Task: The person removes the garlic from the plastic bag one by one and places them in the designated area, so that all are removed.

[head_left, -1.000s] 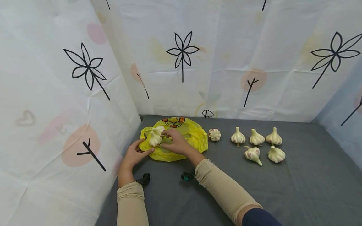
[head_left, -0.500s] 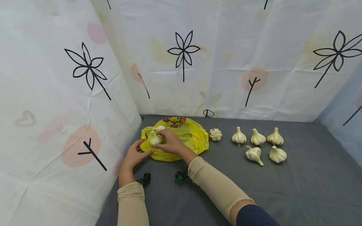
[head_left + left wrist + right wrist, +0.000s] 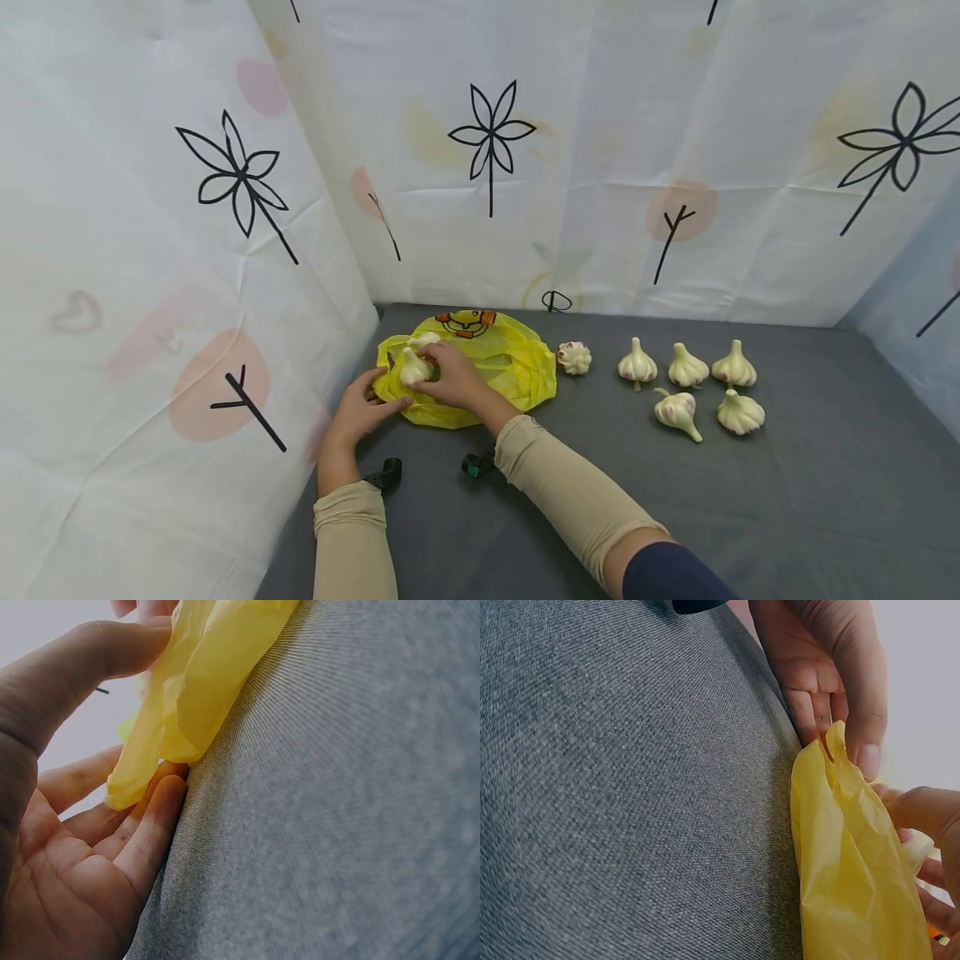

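A yellow plastic bag lies flat at the far left of the grey table, with two garlic bulbs at its left end. My right hand holds the nearer garlic bulb between thumb and fingers. Just behind it is the other garlic bulb, partly covered by the fingers. At the bag's left edge is my left hand, thumb on one side of the plastic and fingers on the other. In the left wrist view, the bag's fold hangs between the left thumb and fingers.
One garlic bulb sits right beside the bag. Farther right on the grey cloth several more stand in two rows, among them a front garlic bulb. A patterned white curtain borders the table's back and left.
My right hand has moved slightly left and its fingers have come together on the nearer garlic bulb. The left hand stays at the bag's edge.
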Demonstrator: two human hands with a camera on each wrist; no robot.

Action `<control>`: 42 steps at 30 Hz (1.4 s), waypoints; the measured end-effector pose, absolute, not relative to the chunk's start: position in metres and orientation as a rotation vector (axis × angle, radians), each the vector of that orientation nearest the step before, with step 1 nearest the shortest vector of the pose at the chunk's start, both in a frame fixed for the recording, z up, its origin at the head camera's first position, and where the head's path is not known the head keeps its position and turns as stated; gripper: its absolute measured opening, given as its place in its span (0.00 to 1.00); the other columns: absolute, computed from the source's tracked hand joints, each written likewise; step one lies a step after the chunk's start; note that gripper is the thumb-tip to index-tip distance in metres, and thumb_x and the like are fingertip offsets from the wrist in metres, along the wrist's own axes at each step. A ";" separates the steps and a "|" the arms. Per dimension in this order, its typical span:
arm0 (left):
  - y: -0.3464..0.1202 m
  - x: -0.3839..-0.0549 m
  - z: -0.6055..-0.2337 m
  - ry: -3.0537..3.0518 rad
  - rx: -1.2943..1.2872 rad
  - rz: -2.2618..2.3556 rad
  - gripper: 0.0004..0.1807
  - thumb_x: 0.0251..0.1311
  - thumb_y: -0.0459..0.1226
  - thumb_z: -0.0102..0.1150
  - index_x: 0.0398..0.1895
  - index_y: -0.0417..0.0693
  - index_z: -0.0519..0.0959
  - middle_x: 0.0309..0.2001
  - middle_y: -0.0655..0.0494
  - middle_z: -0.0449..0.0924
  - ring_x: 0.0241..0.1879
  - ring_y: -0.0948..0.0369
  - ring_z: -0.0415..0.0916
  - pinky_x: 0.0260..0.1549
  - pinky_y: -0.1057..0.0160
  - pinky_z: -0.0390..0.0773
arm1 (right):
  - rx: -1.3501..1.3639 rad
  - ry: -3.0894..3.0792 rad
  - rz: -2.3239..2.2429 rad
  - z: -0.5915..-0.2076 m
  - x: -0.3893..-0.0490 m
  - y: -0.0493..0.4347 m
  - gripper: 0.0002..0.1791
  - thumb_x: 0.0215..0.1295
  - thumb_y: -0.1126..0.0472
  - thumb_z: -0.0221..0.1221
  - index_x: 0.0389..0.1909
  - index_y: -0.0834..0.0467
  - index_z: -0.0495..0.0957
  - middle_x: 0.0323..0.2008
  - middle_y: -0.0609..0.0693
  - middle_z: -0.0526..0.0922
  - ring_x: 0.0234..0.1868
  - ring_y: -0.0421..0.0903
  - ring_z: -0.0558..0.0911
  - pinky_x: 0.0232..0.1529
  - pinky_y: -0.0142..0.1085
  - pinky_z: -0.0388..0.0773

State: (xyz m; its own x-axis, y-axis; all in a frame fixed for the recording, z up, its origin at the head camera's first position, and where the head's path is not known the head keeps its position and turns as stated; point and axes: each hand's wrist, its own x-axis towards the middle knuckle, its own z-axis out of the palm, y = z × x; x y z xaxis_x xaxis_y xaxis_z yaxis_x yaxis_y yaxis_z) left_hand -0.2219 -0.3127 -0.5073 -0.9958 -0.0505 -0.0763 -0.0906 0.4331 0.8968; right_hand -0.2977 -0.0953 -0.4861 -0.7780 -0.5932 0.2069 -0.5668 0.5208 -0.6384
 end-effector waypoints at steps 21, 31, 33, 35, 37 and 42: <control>-0.311 -0.224 -0.508 2.637 -0.143 1.619 0.52 0.64 0.47 0.76 0.84 0.43 0.58 0.81 0.35 0.58 0.77 0.38 0.66 0.71 0.40 0.73 | -1.069 2.572 -1.384 -0.474 -0.291 -0.058 0.24 0.70 0.56 0.71 0.64 0.57 0.80 0.60 0.54 0.82 0.58 0.51 0.83 0.58 0.46 0.84; -0.312 -0.224 -0.510 2.651 -0.141 1.599 0.51 0.64 0.47 0.76 0.84 0.43 0.58 0.82 0.35 0.56 0.78 0.38 0.64 0.72 0.41 0.73 | -1.068 2.649 -1.457 -0.458 -0.279 -0.005 0.22 0.67 0.57 0.73 0.61 0.54 0.82 0.57 0.52 0.83 0.55 0.49 0.83 0.53 0.48 0.86; -0.312 -0.223 -0.509 2.653 -0.136 1.597 0.51 0.64 0.46 0.76 0.84 0.43 0.58 0.82 0.35 0.56 0.78 0.38 0.64 0.72 0.41 0.72 | -1.082 2.662 -1.461 -0.457 -0.277 0.006 0.22 0.67 0.58 0.74 0.59 0.55 0.83 0.56 0.52 0.83 0.54 0.50 0.84 0.52 0.52 0.86; -0.312 -0.223 -0.509 2.652 -0.137 1.593 0.51 0.65 0.46 0.75 0.84 0.43 0.57 0.82 0.35 0.56 0.78 0.38 0.63 0.72 0.41 0.72 | -1.086 2.683 -1.459 -0.457 -0.275 0.018 0.21 0.66 0.58 0.74 0.58 0.55 0.83 0.55 0.53 0.84 0.53 0.51 0.83 0.51 0.54 0.86; -0.312 -0.223 -0.508 2.652 -0.141 1.587 0.51 0.65 0.47 0.75 0.84 0.43 0.57 0.82 0.35 0.56 0.78 0.38 0.63 0.72 0.41 0.72 | -1.074 2.709 -1.449 -0.458 -0.272 0.031 0.21 0.65 0.58 0.75 0.58 0.55 0.83 0.55 0.53 0.84 0.53 0.50 0.83 0.50 0.53 0.86; -0.312 -0.222 -0.507 2.653 -0.148 1.573 0.51 0.65 0.48 0.75 0.85 0.44 0.57 0.82 0.35 0.56 0.78 0.38 0.63 0.73 0.41 0.71 | -1.037 2.779 -1.437 -0.458 -0.263 0.064 0.22 0.64 0.60 0.75 0.58 0.58 0.84 0.54 0.54 0.83 0.52 0.52 0.83 0.50 0.55 0.86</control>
